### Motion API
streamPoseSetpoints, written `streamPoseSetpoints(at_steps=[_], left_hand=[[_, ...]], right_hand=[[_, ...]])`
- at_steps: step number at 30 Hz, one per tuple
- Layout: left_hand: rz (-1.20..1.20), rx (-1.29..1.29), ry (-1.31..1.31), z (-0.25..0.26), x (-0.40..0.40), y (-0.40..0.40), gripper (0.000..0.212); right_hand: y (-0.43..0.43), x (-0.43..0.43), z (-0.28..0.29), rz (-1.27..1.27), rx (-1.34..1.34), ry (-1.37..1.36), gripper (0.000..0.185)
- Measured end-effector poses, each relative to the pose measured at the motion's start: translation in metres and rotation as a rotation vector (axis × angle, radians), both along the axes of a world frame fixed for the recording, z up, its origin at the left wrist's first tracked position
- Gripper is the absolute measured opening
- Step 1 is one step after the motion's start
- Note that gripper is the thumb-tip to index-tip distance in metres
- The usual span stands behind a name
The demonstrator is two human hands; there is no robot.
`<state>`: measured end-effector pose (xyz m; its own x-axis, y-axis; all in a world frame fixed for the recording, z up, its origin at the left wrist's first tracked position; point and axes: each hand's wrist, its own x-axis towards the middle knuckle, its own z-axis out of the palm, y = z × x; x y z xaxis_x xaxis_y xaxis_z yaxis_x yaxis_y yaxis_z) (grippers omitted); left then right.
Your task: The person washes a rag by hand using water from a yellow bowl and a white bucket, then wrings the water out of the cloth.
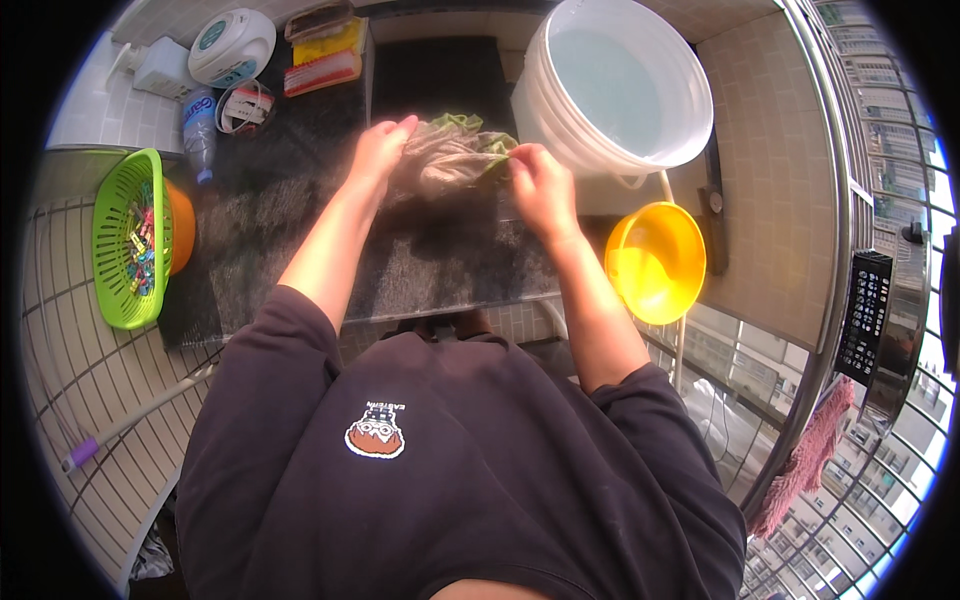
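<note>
A crumpled pale cloth with green edges [457, 154] is stretched between my two hands, above the dark stone counter [277, 247]. My left hand [382, 150] pinches its left end, thumb and fingers together. At its right end, my right hand [541, 184] grips a green edge between thumb and fingers. Just beyond my right hand stands a large white plastic bucket [525, 112] with bluish water [604, 82] in it. A dark recessed area, perhaps a sink basin, lies behind the cloth; its depth cannot be told.
A yellow plastic bucket [664, 277] is right of my right forearm. At left, a green plastic basket [105, 247] holds clothespins, beside an orange container [180, 229]. A plastic bottle [200, 127], a white detergent jug [232, 46] and brushes [322, 71] stand at the back left. Window bars line the right.
</note>
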<state>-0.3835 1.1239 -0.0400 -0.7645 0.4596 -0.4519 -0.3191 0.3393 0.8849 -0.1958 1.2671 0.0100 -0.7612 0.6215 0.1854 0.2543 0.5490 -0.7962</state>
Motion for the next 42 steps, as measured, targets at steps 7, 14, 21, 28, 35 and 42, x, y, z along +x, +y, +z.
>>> streamPoseSetpoints(at_steps=[7,14,21,28,35,42], left_hand=[[0.144,-0.012,0.259,-0.004,-0.017,-0.043,0.038],[0.028,-0.239,0.945,0.022,0.011,-0.055,0.053],[-0.067,-0.383,0.831,0.045,0.01,-0.055,0.055],[0.046,-0.053,0.207,0.058,0.002,-0.061,0.041],[-0.056,0.148,0.327,0.071,-0.024,-0.041,0.032],[0.034,0.861,0.251,0.115,-0.034,-0.016,0.023]], right_hand=[[0.001,0.015,0.058,0.169,-0.398,0.146,0.006],[0.0,-0.001,0.078,0.223,-0.219,0.071,0.008],[0.001,-0.032,0.081,0.292,-0.122,0.028,0.015],[0.015,-0.057,0.102,0.312,-0.198,0.048,0.018],[0.03,-0.103,0.12,0.309,0.411,0.225,0.014],[0.011,-0.096,0.168,0.25,0.486,0.568,0.005]])
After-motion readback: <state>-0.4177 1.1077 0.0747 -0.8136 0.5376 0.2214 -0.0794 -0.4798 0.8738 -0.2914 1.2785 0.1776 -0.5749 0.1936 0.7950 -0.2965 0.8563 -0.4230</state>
